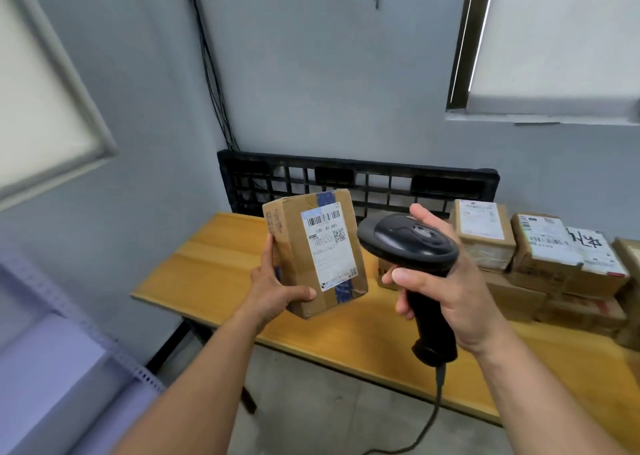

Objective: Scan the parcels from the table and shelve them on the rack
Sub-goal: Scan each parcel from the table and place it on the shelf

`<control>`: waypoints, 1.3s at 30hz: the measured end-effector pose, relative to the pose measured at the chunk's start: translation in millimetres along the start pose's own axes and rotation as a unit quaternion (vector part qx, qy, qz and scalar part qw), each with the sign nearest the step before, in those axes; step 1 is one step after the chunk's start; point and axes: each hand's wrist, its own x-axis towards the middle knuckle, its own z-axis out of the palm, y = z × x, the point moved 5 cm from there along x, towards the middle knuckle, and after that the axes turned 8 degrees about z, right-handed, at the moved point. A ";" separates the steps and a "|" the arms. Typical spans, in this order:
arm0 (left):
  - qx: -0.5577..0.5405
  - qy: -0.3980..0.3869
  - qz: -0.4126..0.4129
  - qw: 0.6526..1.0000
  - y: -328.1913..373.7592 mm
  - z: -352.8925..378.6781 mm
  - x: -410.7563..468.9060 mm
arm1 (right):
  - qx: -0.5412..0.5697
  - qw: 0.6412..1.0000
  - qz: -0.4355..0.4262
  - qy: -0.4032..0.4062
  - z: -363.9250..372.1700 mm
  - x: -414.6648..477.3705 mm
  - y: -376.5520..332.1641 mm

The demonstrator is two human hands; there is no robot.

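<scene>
I have 1 small cardboard parcel (313,252) up in the air above the counter (214,257), my left hand (277,290) wrapped around its lower left corner: thumb pressed across the bottom front edge, the other fingers (269,246) running up the left side panel. My right hand (446,281) is clenched around the grip of the black scanner (408,243), whose head sits just to the parcel's 3 o'clock, its cord (434,416) trailing down toward 6 o'clock. The white label (329,246) with its barcode faces me, tilted a little, and I judge the scanner's window is not yet squarely on it. Since I can carry the box by 1 corner, I take it to be light; the cardboard looks stiff, with crisp edges, so it should not buckle under a firm pinch. The label and the blue tape (327,196) look slicker than the bare board, so I would keep my grip on the cardboard, off the barcode. For shelving I would shift my palm under the base. More parcels (540,250) are stacked at the counter's 3 o'clock end, and part of a pale rack (114,347) shows at my 8 o'clock. A black pallet (360,181) leans against the wall at 12 o'clock.
</scene>
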 end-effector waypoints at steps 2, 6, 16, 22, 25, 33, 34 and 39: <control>0.014 0.017 0.004 1.000 -5.2 -15.8 -6.0 | -0.013 1.000 0.004 -0.023 13.2 -1.3 1.9; 0.028 0.039 0.006 0.999 -15.0 -46.5 -15.9 | -0.042 0.998 0.012 -0.044 36.1 -3.4 7.3; 0.021 0.065 -0.006 0.998 -36.4 -126.2 -38.9 | -0.067 0.997 0.010 -0.041 109.4 -4.6 14.7; 0.017 0.084 -0.011 0.996 -55.9 -194.5 -64.8 | -0.069 0.996 0.012 -0.052 173.5 -9.9 20.5; 0.018 0.102 -0.006 0.995 -64.1 -228.7 -78.2 | -0.071 0.996 0.009 -0.049 206.5 -16.9 23.2; -0.004 0.109 0.009 0.994 -77.2 -312.1 -125.0 | -0.092 0.994 -0.009 -0.057 295.6 -22.8 31.2; -0.005 0.116 0.011 0.993 -78.9 -323.7 -130.9 | -0.089 0.994 -0.009 -0.059 305.6 -22.9 33.2; -0.011 0.160 0.041 0.986 -80.6 -381.4 -164.6 | -0.075 0.993 -0.024 -0.086 353.9 -21.0 44.0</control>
